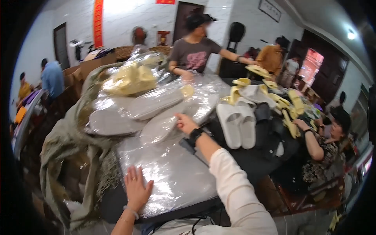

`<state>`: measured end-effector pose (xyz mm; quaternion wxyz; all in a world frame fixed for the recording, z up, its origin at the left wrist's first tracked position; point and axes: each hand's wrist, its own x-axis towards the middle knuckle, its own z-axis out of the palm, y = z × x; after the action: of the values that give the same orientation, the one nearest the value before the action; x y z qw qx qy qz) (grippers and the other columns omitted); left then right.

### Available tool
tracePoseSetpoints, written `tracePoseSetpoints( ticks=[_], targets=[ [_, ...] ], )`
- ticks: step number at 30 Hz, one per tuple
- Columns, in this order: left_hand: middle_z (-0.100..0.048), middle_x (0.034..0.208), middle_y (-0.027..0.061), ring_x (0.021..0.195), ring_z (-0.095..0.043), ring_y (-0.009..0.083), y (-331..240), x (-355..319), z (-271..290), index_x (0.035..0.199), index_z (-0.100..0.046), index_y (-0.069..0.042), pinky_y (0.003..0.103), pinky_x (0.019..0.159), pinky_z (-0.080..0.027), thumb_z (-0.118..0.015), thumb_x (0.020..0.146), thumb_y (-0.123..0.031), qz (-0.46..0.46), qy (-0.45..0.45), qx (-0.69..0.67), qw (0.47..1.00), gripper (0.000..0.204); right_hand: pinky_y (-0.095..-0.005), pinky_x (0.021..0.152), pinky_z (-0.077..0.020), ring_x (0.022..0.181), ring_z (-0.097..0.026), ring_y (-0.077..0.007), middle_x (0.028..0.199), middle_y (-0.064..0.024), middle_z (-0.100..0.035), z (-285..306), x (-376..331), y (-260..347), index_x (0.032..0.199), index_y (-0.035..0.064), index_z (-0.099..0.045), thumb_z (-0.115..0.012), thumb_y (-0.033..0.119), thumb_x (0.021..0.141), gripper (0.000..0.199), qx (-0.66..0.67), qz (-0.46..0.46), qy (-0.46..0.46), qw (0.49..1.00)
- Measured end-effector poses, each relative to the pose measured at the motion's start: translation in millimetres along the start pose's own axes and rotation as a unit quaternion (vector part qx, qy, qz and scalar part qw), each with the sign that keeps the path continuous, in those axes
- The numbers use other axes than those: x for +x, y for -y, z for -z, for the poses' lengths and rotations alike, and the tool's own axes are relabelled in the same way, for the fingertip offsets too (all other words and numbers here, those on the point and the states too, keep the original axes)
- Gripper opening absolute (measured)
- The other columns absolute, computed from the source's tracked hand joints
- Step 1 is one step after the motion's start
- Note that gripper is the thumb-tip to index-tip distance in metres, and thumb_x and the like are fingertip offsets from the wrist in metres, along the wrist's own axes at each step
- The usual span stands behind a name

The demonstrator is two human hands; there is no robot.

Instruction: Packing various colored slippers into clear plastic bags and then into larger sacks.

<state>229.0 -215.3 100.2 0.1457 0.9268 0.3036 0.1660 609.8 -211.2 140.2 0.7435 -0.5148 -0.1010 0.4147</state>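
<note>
My left hand lies flat, fingers spread, on the near left edge of a stack of clear plastic bags. My right hand, a dark band at its wrist, is closed at the side of a pale grey slipper in clear plastic. Its fingertips seem to pinch the wrapping. Around it lie more wrapped slippers: a grey one just beyond and another to the left. Farther back is a bagged pair of pale yellow slippers.
Unwrapped white slides, black slides and several yellow ones cover the table's right side. At left hangs an open woven sack. A person stands across the table; another reaches in from the right.
</note>
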Motion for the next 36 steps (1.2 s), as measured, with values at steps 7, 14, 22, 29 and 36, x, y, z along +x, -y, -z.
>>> tracePoseSetpoints(
  ticks=[7,14,22,29,36],
  targets=[
    [-0.022,0.148,0.0246,0.137,-0.018,0.041,2.9,-4.0,-0.6,0.14,-0.034,-0.004,0.05,0.11,-0.014,-0.049,0.088,-0.05,-0.005,-0.008,0.01,1.0,0.071,-0.0203,0.038,-0.0226,0.043,-0.031,-0.004,0.062,0.0032,-0.041,-21.2,-43.1,23.1,0.088,0.0028,-0.056,-0.061,0.006,0.083,0.008,0.017,0.045,0.101,0.994],
    [-0.022,0.148,0.0244,0.137,-0.018,0.0413,0.9,-0.9,-0.3,0.14,-0.034,-0.005,0.05,0.11,-0.014,-0.049,0.087,-0.05,-0.007,-0.009,0.005,1.0,0.071,-0.0262,0.062,-0.0419,0.068,-0.051,-0.0135,0.079,-0.0023,-0.055,-13.2,-71.6,48.0,0.094,0.0032,-0.055,-0.061,0.003,0.084,0.012,0.004,0.089,0.191,0.978],
    [-0.021,0.147,0.0263,0.138,-0.014,0.0423,7.0,1.3,-4.2,0.14,-0.032,-0.001,0.051,0.111,-0.013,-0.063,0.075,-0.031,-0.038,0.017,0.022,0.999,0.078,-0.0318,0.09,-0.0452,0.115,-0.052,-0.0222,0.128,-0.0121,-0.052,26.4,-112.9,48.0,0.134,-0.0002,-0.041,-0.05,0.018,0.095,0.044,-0.192,0.11,0.376,0.9],
    [-0.022,0.147,0.0248,0.138,-0.017,0.0412,4.6,-2.6,1.7,0.139,-0.033,0.0,0.05,0.111,-0.014,-0.057,0.076,-0.016,-0.034,0.01,0.028,0.999,0.069,-0.0274,0.085,-0.0468,0.101,-0.058,-0.016,0.118,-0.0086,-0.058,95.8,-141.0,92.6,0.127,0.0022,-0.048,-0.048,0.027,0.097,0.039,-0.265,0.101,0.001,0.959],
    [-0.042,0.138,0.0179,0.136,-0.029,0.0312,32.6,0.1,-11.7,0.122,-0.052,0.002,0.045,0.109,-0.021,-0.047,0.09,-0.011,0.021,-0.079,-0.181,0.98,0.035,-0.0204,0.057,-0.0467,0.066,-0.058,-0.0102,0.078,-0.0076,-0.064,119.5,-215.1,100.8,0.091,-0.0029,-0.063,-0.051,0.052,0.09,0.056,-0.464,0.007,-0.058,0.884]
  ],
)
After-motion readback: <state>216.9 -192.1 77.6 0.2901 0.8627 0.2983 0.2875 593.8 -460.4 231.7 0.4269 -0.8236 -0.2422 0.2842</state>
